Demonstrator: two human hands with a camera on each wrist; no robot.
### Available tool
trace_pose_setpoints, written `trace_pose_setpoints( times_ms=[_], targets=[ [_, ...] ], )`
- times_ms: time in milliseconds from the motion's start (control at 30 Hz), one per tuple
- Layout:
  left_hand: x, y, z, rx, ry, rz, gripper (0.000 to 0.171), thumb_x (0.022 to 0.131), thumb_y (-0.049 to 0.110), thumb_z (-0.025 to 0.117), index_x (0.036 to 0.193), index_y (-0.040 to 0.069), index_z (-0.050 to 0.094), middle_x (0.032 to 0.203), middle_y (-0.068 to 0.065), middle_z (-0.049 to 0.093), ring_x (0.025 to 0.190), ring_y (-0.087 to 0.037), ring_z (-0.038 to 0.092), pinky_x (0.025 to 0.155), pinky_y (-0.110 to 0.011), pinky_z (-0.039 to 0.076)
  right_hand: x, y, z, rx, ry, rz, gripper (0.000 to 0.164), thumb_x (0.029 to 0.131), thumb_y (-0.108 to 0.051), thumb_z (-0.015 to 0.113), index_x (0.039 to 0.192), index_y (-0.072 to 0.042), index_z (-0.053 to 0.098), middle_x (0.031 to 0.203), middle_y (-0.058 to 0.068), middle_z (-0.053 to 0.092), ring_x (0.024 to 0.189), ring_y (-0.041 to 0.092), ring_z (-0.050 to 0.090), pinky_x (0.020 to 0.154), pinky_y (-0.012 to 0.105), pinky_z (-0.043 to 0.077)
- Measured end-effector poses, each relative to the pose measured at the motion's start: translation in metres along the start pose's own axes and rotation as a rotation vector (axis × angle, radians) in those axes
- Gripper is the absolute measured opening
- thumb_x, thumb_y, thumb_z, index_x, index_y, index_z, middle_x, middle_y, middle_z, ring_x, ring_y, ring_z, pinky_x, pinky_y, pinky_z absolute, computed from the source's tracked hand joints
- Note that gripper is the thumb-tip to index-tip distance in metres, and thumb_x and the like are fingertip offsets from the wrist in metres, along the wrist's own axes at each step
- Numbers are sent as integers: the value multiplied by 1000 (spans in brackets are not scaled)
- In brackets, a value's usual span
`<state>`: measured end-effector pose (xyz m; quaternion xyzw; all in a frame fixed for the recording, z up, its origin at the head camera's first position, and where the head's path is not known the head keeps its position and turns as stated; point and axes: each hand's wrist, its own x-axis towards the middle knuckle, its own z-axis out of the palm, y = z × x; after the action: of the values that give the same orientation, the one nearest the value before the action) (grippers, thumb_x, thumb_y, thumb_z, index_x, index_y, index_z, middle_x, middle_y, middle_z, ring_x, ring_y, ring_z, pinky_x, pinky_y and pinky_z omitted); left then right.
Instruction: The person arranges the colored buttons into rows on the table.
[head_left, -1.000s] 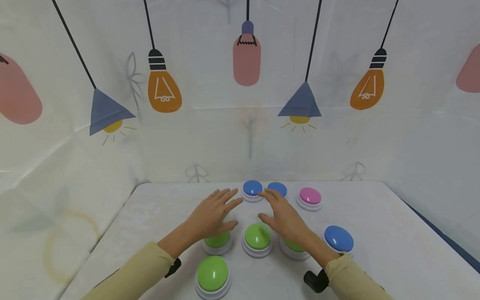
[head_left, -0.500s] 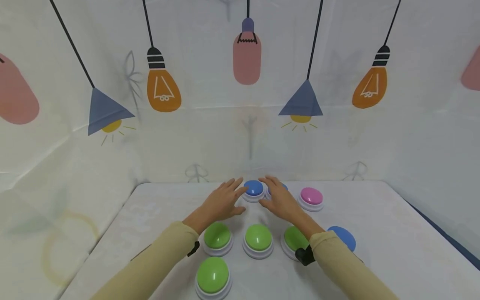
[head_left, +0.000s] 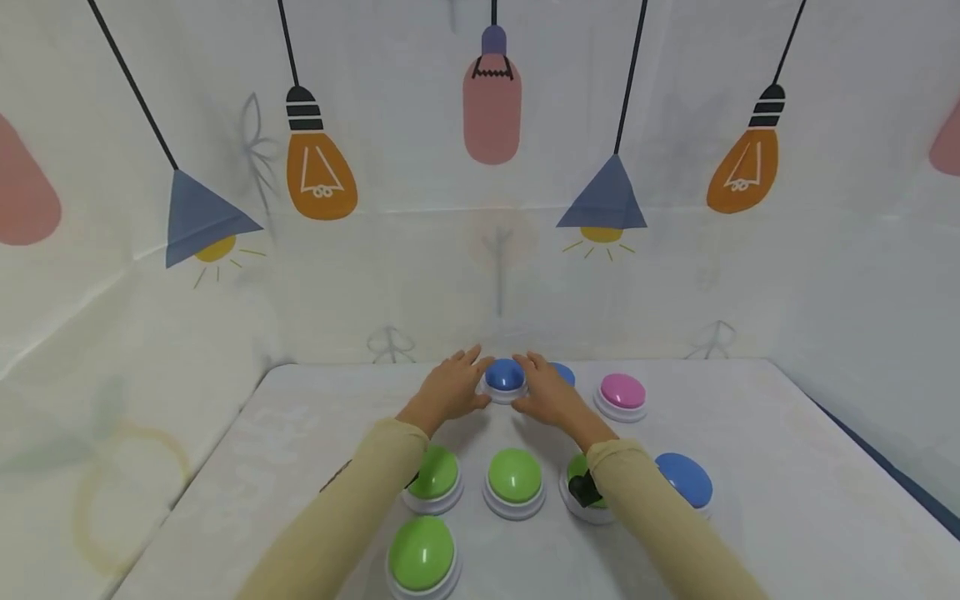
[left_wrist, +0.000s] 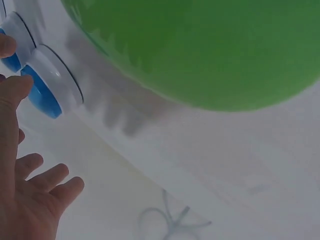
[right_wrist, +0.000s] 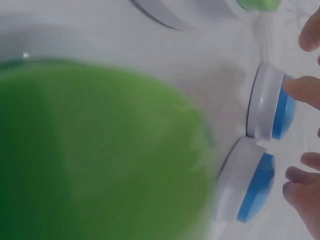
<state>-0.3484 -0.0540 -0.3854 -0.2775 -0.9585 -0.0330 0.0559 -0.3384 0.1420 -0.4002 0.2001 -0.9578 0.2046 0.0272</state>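
Observation:
Both hands hover around a blue dome push button (head_left: 505,377) on a white base at the back of the table. To its left is my left hand (head_left: 450,387), fingers spread and loosely bent, thumb tip near the base. Opposite it my right hand (head_left: 551,396) has the same pose and partly covers a second blue button (head_left: 564,374). In the left wrist view the thumb (left_wrist: 17,90) overlaps a blue button (left_wrist: 42,95). A thumb (right_wrist: 302,90) also overlaps a blue dome (right_wrist: 285,110) in the right wrist view. Neither hand grips anything.
Green buttons (head_left: 514,477) stand in a row below the hands, with another green button (head_left: 422,553) nearer. A pink button (head_left: 622,392) stands back right, a larger blue button (head_left: 684,481) below it. A printed cloth (head_left: 420,275) rises behind the white table (head_left: 300,433).
Both hands have moved forward, from above the green row to either side of the back blue button, and closer together. The buttons have kept their places.

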Motion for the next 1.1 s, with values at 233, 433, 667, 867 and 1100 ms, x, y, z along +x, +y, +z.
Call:
trace_pose_setpoints(
  times_ms=[233,433,667,867,1100],
  targets=[
    [11,4,4,-22,45,3,66,90,32,72,145,6,47,150,-23,43,130,-42,50,107,-48,45,17,4,-3,-18,-75,86,81,87,-18,74,152,2,30,153,31,31,139,48,34,111,59,34],
    [13,4,9,-87,-1,-31,69,87,29,76,145,3,48,149,-25,43,131,-40,51,106,-46,45,23,4,6,-26,-117,96,83,87,-22,74,152,3,29,153,30,32,142,47,31,116,60,24],
    [19,9,14,-151,-41,-47,66,90,33,72,144,4,48,147,-22,48,130,-37,52,107,-47,44,26,-3,10,-86,-109,80,76,94,-31,68,149,6,33,149,29,40,140,43,37,117,66,12],
    [24,14,14,-139,-121,-56,63,91,30,71,144,5,48,138,-19,57,121,-35,59,103,-44,47,28,-5,13,-133,-118,90,67,96,-26,65,148,5,36,149,27,42,140,40,39,116,67,13],
    [22,17,13,-121,-186,-82,69,91,26,70,150,5,40,147,-24,47,124,-37,57,105,-44,47,29,-8,15,-135,-105,114,67,95,-27,66,147,5,38,146,27,45,138,40,41,115,68,15]
  ],
)
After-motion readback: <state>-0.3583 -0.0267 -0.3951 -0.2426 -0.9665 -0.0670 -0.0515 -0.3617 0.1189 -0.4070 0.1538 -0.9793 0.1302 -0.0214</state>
